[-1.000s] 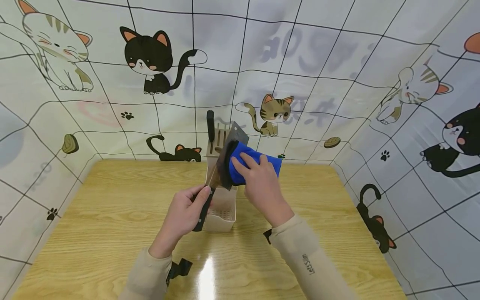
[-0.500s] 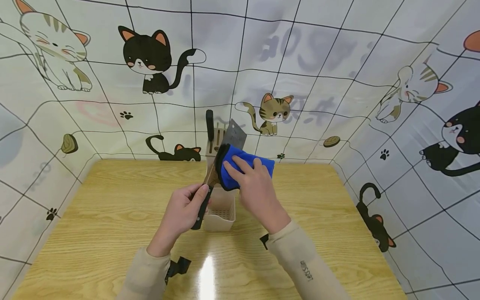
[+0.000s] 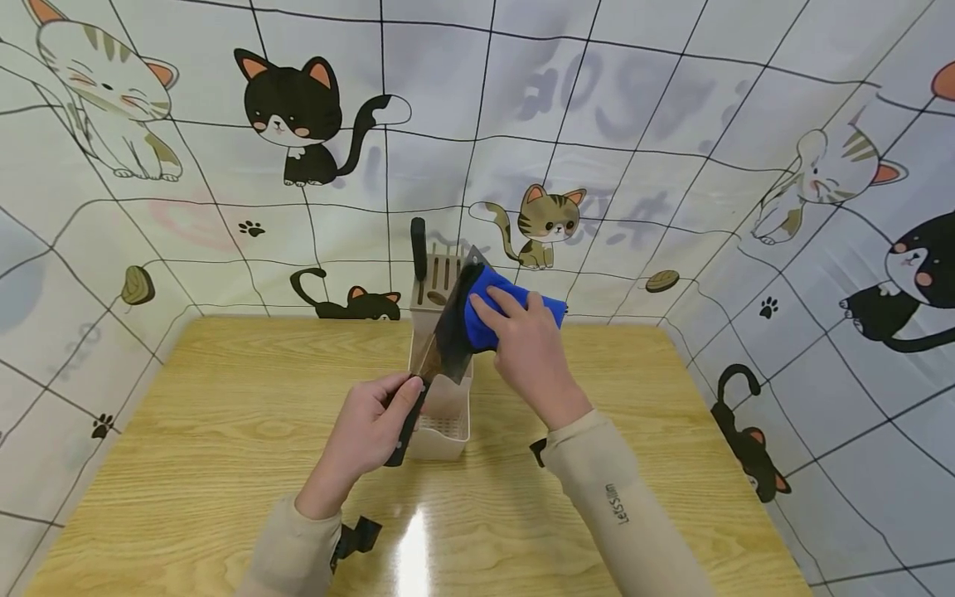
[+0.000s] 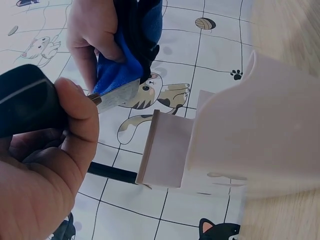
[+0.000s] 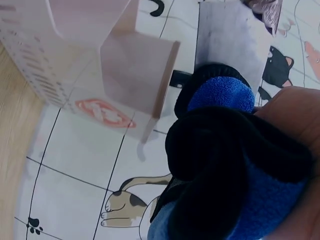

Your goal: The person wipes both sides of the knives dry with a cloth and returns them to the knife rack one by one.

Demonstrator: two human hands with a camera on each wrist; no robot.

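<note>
My left hand point(image 3: 369, 423) grips the black riveted handle of a cleaver point(image 3: 452, 338), whose broad grey blade slants up and right above the table. My right hand point(image 3: 533, 361) holds a blue cloth point(image 3: 550, 307) with black edging folded over the blade's right edge, fingers spread across it. The cloth covers much of the blade's upper part; a corner shows above it. In the left wrist view, the thumb and a finger close round the handle point(image 4: 27, 102), and part of the blade point(image 4: 120, 95) emerges beside the cloth. The right wrist view shows the bunched cloth point(image 5: 272, 200) against the blade point(image 5: 227, 37).
Behind the hands stands a pale knife holder point(image 3: 438, 449) with a slotted top and an open front bin. Another black-handled knife point(image 3: 419, 249) sits upright in its slot. The wood table point(image 3: 261, 398) meets cat-printed walls at the back and sides.
My right hand first slid the cloth down and left over the blade, then back up and right. The left hand keeps its grip on the cleaver, nearly still.
</note>
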